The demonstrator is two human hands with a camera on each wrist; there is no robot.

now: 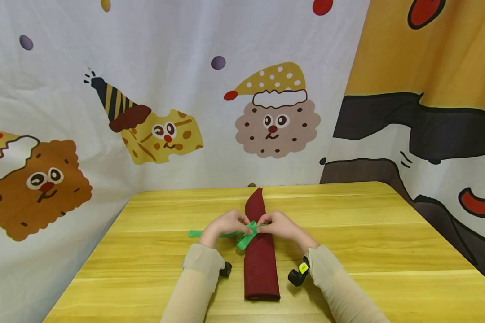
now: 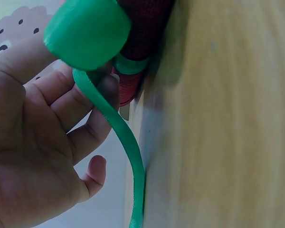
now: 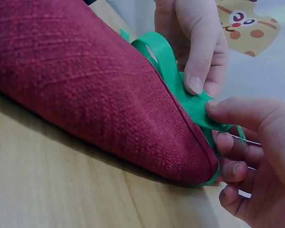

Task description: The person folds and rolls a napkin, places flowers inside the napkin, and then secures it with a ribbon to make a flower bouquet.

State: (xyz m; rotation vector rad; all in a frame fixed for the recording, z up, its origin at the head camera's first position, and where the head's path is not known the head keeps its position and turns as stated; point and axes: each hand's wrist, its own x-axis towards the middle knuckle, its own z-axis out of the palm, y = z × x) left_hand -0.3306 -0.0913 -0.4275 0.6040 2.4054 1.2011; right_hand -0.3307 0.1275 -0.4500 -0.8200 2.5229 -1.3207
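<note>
A dark red rolled cloth (image 1: 261,269) lies lengthwise on the table, pointed at its far end. Green ribbon (image 1: 246,241) circles it and forms a loop on top, with a long tail running off to the left. My left hand (image 1: 229,223) pinches the ribbon from the left side, thumb on top, as the right wrist view shows. From the other side my right hand (image 1: 281,225) pinches the ribbon between thumb and fingers; a short frayed end pokes out there. In the left wrist view the green loop (image 2: 88,35) hides the left fingertips.
The wooden table (image 1: 145,269) reaches back to a printed curtain (image 1: 210,166) with cartoon biscuits and cheese. Black wrist cameras hang beneath both sleeves, the right camera (image 1: 297,276) close to the tabletop.
</note>
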